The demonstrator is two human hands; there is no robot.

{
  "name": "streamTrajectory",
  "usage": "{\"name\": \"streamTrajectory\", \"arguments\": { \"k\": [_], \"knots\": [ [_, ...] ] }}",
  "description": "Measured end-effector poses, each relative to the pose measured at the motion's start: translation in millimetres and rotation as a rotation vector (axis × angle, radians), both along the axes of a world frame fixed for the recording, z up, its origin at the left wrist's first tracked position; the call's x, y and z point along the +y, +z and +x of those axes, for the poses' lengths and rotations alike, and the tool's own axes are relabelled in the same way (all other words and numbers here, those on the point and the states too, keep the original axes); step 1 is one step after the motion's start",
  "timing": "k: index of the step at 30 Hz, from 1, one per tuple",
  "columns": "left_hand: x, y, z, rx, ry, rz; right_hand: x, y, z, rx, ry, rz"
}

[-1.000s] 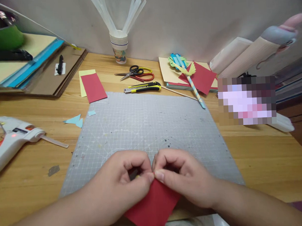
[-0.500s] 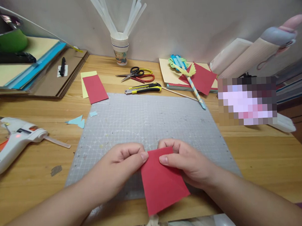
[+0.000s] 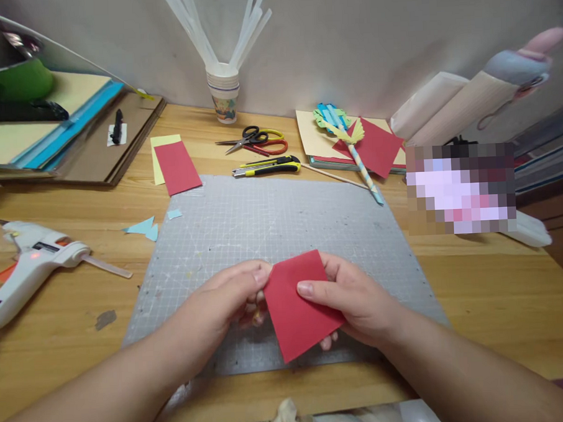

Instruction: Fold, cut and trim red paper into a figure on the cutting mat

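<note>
From my end of the feed, the wooden table (image 3: 500,301) fills the view, the gray cutting mat (image 3: 226,229) spread across its middle. Off to the left lies the white glue gun (image 3: 35,246). Now the right hand (image 3: 360,294): it's closed on the red paper (image 3: 296,322), thumb flat on the face, fingers behind. And the left hand (image 3: 233,294) pinches the upper left corner between thumb and fingers. So the paper sits between the 2 hands, over the mat's near part, 1 corner pointing down toward the wearer. I read its long axis as running near to far, leaning slightly left at the far end. It looks light and thin, fairly stiff but easy to crease; I'd favor a gentle edge grip. Smallest, blue scraps (image 3: 143,227) lie left of the mat.
</note>
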State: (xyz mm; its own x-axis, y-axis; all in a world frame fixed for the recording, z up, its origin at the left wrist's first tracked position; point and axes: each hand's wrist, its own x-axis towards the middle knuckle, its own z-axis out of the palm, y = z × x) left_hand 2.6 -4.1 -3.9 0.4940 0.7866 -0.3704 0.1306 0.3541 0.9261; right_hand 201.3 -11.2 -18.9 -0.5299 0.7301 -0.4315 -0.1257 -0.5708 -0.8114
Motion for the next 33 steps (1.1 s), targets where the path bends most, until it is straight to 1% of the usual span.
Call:
{"name": "streamTrajectory", "arguments": {
  "k": [2, 3, 5, 6, 8, 11, 12, 13, 14, 15, 17, 19, 21, 23, 25, 27, 30, 31, 33],
  "knots": [
    [1, 1.3, 1, -0.071, 0.069, -0.081, 0, -0.2, 0, -0.033, -0.018, 0.027],
    [1, 2.1, 1, -0.079, 0.118, -0.078, -1, -0.1, 0, -0.048, -0.022, 0.039],
    [1, 3.2, 1, 0.000, 0.208, 0.045, -3, 0.7, -2, -0.073, -0.029, 0.053],
    [0, 3.2, 1, 0.056, 0.231, 0.123, -4, 1.2, -3, -0.081, -0.023, 0.049],
    [-3, 1.9, -1, 0.175, 0.223, 0.281, -7, 2.2, -6, -0.091, -0.003, 0.031],
    [-7, 0.1, -4, 0.319, 0.143, 0.530, -12, 3.3, -10, -0.112, -0.014, 0.011],
    [-7, 0.2, -4, 0.325, 0.124, 0.580, -12, 3.6, -11, -0.119, -0.032, 0.016],
    [-6, 0.8, -5, 0.304, 0.119, 0.590, -13, 4.0, -11, -0.123, -0.048, 0.023],
    [-5, 1.8, -6, 0.265, 0.127, 0.546, -13, 4.5, -11, -0.124, -0.054, 0.030],
    [-4, 2.9, -6, 0.210, 0.141, 0.456, -13, 5.3, -11, -0.125, -0.056, 0.040],
    [0, 4.7, -5, 0.089, 0.146, 0.198, -13, 7.2, -11, -0.131, -0.057, 0.064],
    [3, 4.9, -5, -0.023, 0.106, -0.023, -13, 9.4, -10, -0.138, -0.058, 0.100],
    [4, 3.6, -4, -0.101, 0.071, -0.137, -14, 11.0, -10, -0.135, -0.050, 0.143],
    [3, 1.9, -3, -0.139, 0.072, -0.180, -15, 11.7, -10, -0.136, -0.033, 0.176],
    [2, 1.1, -2, -0.145, 0.084, -0.191, -16, 11.7, -11, -0.150, -0.014, 0.187],
    [2, 1.3, -2, -0.119, 0.090, -0.175, -18, 11.5, -11, -0.161, 0.010, 0.185],
    [1, 2.6, -2, -0.059, 0.087, -0.110, -19, 11.3, -11, -0.143, 0.056, 0.182],
    [0, 3.3, -3, -0.043, 0.084, -0.080, -19, 11.3, -10, -0.143, 0.066, 0.213],
    [-1, 4.8, -3, -0.006, 0.069, -0.016, -16, 11.4, -8, -0.161, 0.091, 0.333]
  ]
}}
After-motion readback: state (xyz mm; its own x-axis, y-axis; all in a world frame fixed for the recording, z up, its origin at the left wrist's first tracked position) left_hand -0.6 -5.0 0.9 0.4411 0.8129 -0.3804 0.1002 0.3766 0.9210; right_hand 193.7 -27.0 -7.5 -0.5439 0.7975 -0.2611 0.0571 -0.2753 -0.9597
